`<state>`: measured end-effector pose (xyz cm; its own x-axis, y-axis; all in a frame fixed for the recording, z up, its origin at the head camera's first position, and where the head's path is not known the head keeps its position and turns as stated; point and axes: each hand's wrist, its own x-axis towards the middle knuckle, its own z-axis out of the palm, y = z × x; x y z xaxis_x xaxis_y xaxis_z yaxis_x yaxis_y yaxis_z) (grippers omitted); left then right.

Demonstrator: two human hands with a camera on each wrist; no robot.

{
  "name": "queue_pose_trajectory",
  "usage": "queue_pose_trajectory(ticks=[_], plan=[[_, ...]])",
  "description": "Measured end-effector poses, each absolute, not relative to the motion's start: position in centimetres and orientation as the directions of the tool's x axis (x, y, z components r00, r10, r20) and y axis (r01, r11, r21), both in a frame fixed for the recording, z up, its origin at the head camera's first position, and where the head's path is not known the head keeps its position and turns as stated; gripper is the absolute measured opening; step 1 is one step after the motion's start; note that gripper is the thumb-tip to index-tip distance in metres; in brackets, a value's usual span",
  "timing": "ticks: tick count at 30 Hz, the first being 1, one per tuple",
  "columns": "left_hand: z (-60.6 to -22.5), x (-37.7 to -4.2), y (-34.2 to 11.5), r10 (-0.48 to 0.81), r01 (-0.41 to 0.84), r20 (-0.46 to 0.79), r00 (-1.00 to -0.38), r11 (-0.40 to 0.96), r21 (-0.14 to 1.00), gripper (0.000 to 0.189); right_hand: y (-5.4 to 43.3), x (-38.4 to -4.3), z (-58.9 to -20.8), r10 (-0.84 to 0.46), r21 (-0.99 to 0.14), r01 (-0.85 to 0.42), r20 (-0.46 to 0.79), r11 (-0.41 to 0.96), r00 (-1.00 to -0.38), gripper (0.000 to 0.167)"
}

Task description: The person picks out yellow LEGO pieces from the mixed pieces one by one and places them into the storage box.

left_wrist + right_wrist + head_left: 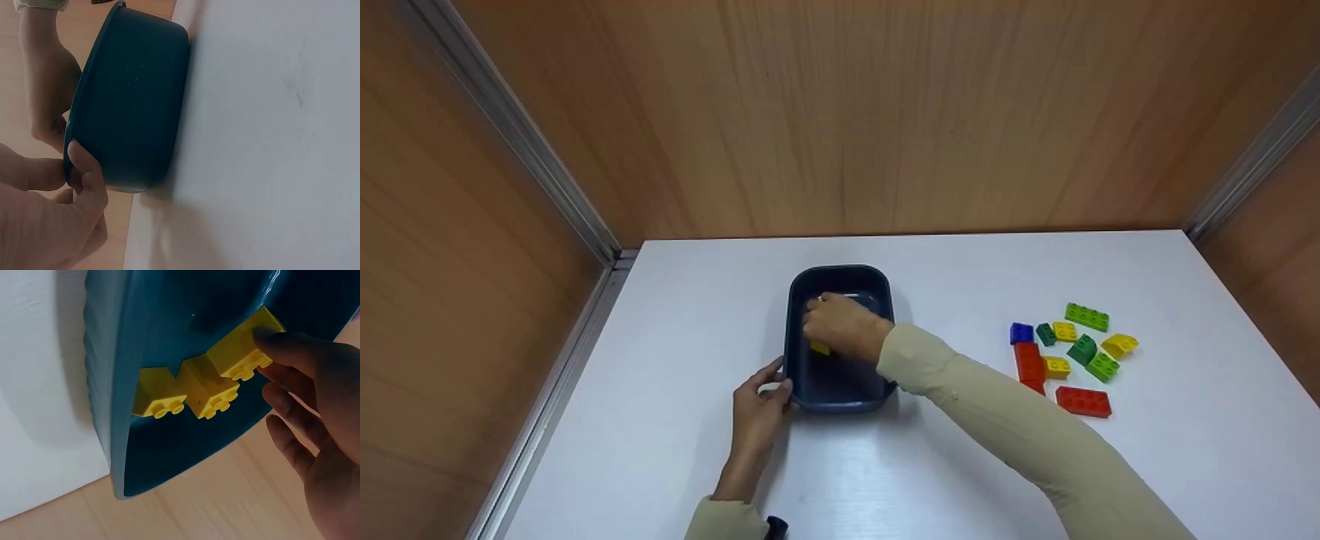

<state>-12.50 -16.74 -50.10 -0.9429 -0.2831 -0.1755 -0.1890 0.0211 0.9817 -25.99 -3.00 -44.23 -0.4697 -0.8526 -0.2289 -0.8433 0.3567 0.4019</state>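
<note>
Right hand (844,326) is pinching a yellow brick (239,349) inside the bin (840,407), whose long axis is running near-to-far; left hand (757,412) is gripping the bin's near-left side.

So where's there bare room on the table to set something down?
Free: the white table left of the blue bin and left hand; also the strip between bin and loose bricks, beyond the right sleeve. Crowded: among those bricks and inside the bin, where the right hand pinches a yellow brick beside two more.
</note>
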Motion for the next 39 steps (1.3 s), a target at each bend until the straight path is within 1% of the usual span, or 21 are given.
queue_pose_trajectory(ticks=[3, 8, 16, 25, 33, 39], plan=[[-50.1, -12.5, -16.7, -0.279, -0.188, -0.175, -0.944, 0.020, 0.982, 0.044, -3.2, -26.0, -44.5, -0.851, 0.395, -0.849, -0.245, 0.350, -0.465, 0.036], [-50.2, -12.5, -16.7, -0.273, -0.186, -0.174, -0.946, 0.017, 0.982, 0.044, -3.2, -26.1, -45.1, -0.855, 0.396, -0.848, -0.233, 0.353, -0.464, 0.033], [-50.2, -12.5, -16.7, -0.283, -0.191, -0.173, -0.943, 0.037, 0.981, 0.044, -3.5, -26.2, -45.6, -0.838, 0.382, -0.841, -0.239, 0.383, -0.490, 0.031], [-50.1, -12.6, -16.7, -0.285, -0.199, -0.183, -0.941, 0.029, 0.980, 0.043, -4.0, -26.2, -45.7, -0.828, 0.353, -0.842, -0.246, 0.407, -0.504, 0.030], [-50.1, -12.6, -16.7, -0.288, -0.194, -0.174, -0.942, 0.040, 0.980, 0.043, -4.0, -26.0, -45.8, -0.811, 0.355, -0.834, -0.261, 0.423, -0.523, 0.036], [-50.1, -12.5, -16.8, -0.288, -0.192, -0.174, -0.942, 0.037, 0.981, 0.043, -3.4, -26.0, -45.0, -0.821, 0.314, -0.836, -0.226, 0.449, -0.525, 0.031]])
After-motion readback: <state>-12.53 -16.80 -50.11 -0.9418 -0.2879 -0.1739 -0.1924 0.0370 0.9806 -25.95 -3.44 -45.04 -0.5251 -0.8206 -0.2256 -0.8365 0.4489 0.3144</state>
